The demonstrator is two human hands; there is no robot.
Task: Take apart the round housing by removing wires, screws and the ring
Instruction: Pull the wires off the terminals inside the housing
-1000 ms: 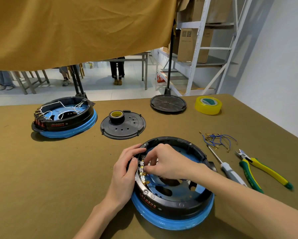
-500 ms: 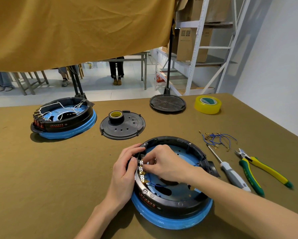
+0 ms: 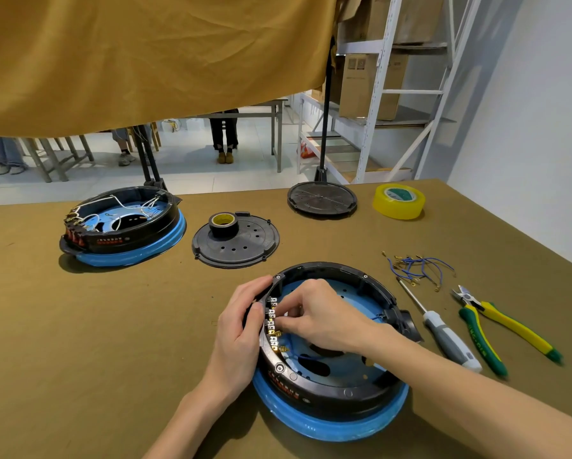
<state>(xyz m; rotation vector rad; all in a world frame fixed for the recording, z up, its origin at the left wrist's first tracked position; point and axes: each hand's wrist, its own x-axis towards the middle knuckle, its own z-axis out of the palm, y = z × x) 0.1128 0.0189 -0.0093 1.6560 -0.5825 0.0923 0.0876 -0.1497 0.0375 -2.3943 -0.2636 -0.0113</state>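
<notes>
Unmoved: housing [image 3: 331, 389] under both hands

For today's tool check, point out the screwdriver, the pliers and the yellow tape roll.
screwdriver [image 3: 446, 339]: head view, on its grey handle.
pliers [image 3: 509, 327]: head view, on the yellow handle.
yellow tape roll [image 3: 398, 202]: head view, on its outer side.

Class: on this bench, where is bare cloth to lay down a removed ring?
Free: the wide near-left patch left of the near housing, below the far housing. Crowded: right side, with blue wires, screwdriver, cutters.
</notes>
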